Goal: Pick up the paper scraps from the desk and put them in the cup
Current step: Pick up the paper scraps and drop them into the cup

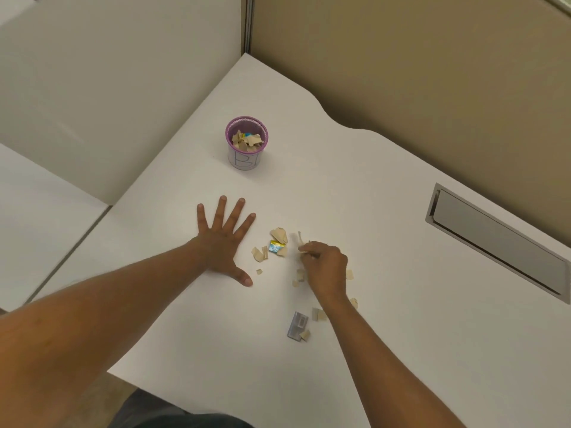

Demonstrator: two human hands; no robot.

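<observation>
A purple-rimmed cup (246,143) stands on the white desk (370,211), holding several tan scraps and a blue one. More tan paper scraps (279,234) lie scattered in front of me, with a blue and gold wrapper (275,246) among them. My right hand (324,267) is over the pile, its fingertips pinched on a tan scrap (301,240). Flat on the desk to the left of the pile lies my left hand (222,239), palm down with the fingers spread. Some scraps are hidden under my right hand and wrist.
A small grey clear plastic piece (297,326) lies near the desk's front beside two scraps. A metal cable flap (494,239) is set into the desk at the right. Partition walls enclose the desk's far corner. The desk's front edge runs below my arms.
</observation>
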